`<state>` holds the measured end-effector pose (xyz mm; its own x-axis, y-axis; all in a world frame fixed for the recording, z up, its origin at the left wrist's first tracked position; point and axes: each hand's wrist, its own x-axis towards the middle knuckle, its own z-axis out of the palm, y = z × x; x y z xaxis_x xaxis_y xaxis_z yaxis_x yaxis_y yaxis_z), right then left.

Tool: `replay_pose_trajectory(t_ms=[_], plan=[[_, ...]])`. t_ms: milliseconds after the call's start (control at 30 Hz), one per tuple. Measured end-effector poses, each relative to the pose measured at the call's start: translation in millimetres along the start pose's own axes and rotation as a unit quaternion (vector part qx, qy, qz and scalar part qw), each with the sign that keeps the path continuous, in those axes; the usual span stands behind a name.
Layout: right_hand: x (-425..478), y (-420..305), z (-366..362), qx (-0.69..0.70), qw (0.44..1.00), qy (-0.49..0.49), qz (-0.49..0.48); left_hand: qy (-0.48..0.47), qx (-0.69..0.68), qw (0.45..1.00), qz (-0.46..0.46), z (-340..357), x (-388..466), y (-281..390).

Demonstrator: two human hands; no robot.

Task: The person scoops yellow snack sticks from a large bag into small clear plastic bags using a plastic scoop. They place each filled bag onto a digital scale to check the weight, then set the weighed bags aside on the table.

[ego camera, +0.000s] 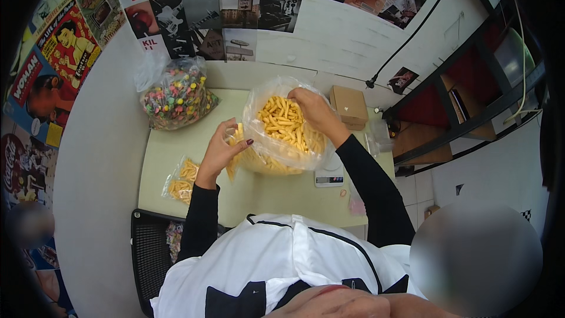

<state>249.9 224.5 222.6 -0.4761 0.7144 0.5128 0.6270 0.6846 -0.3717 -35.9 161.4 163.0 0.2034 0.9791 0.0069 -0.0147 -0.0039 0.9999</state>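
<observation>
A large clear plastic bag (287,126) full of yellow finger-shaped snacks stands with its mouth wide on the pale green table. My right hand (315,110) reaches over its right rim, fingertips at the snacks; whether it holds any is hidden. My left hand (225,152) holds a small clear bag (234,157) with some of the same snacks, against the left side of the large bag. Small filled bags of snacks (181,183) lie on the table beside my left forearm. A digital kitchen scale (329,178) sits at the large bag's lower right, partly covered by it.
A big bag of colourful candies (178,97) stands at the back left. A cardboard box (348,106) is at the back right, near clear plastic containers (378,136). A black plastic basket (150,247) with wrapped items stands by the table's near left edge. A dark-framed shelf (468,115) is on the right.
</observation>
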Motion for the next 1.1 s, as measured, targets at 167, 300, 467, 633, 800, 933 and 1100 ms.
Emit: replay_pose_trajectory(t_ms=[167,300,467,633,800,933,1100], plan=[[-5,-21,4,0.037,0.996,-0.009,0.086,-0.041,-0.059,0.997,0.008,5,-10,-17],[-17,-14,19,0.019,0.995,-0.031,0.088,-0.04,-0.062,0.997,0.007,15,-15,-8],[-15,-14,15,0.052,0.991,0.027,0.122,-0.032,-0.078,0.996,0.004,21,-20,-9],[-13,-19,9,0.085,0.985,-0.002,0.15,-0.034,-0.113,0.993,0.001,24,-22,-21],[-18,-18,19,0.099,0.982,0.006,0.158,-0.037,-0.12,0.992,0.027,27,-24,-27],[-14,-31,14,0.111,0.979,0.015,0.172,-0.036,-0.14,0.989,0.022,29,-29,-25],[-12,-42,20,0.185,0.941,0.014,0.282,-0.024,-0.144,0.989,0.008,30,-32,-25]])
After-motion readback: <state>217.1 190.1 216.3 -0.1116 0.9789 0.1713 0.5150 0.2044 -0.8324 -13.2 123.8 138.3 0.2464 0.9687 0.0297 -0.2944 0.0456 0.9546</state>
